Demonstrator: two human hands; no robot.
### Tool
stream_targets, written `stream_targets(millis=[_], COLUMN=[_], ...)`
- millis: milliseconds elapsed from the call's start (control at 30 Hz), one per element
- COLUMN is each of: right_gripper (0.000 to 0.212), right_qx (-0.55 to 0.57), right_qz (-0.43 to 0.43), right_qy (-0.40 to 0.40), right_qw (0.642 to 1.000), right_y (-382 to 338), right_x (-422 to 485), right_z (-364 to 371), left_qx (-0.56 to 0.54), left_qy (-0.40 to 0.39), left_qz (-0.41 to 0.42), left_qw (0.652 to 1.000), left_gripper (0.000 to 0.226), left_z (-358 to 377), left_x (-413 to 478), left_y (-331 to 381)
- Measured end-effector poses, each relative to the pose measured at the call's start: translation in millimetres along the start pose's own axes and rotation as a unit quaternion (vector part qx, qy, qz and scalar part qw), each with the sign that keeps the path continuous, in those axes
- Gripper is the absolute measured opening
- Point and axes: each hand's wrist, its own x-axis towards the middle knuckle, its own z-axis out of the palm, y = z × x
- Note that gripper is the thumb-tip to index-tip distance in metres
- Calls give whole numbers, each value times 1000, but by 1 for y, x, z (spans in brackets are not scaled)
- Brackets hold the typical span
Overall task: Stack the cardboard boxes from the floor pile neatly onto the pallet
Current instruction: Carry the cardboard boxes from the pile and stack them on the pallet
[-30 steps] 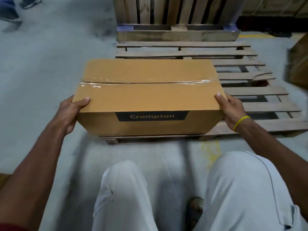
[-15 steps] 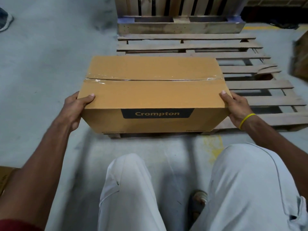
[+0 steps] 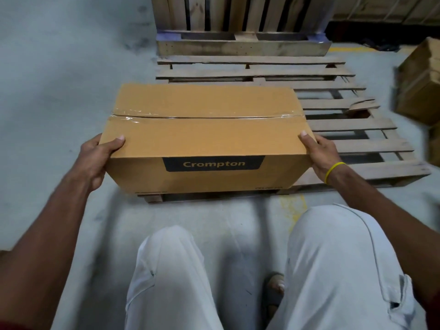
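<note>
Left hand (image 3: 100,153) grips left end of cardboard box (image 3: 207,129): thumb flat on top near front corner, fingers curled round end, mostly hidden. Right hand (image 3: 319,153) mirrors it on right end, yellow wristband (image 3: 334,171) at wrist. Both arms reach forward and down, over bent knees (image 3: 333,258). Box on near left corner of pallet (image 3: 357,144), taped seam up, label facing person; cannot tell if weight fully down. Second pallet (image 3: 238,15) stands upright behind. More boxes (image 3: 419,86) on floor (image 3: 59,79) at right.
</note>
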Motion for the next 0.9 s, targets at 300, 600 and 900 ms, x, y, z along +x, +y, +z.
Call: stream_targets(millis=[300, 600, 900], right_gripper=[39, 40, 47], right_qx=[-10, 1, -3], right_qz=[-4, -8, -5], right_qy=[-8, -20, -15], right_qw=[1000, 1000, 1000], right_y=[0, 6, 4], right_x=[3, 10, 15], right_z=[0, -4, -6], left_qx=[-8, -2, -5], left_qy=[10, 22, 22], left_qz=[-3, -11, -13], left_qw=[1000, 1000, 1000], left_gripper=[11, 8, 39], left_z=[0, 2, 3], left_x=[3, 4, 5], left_y=[-4, -6, -8])
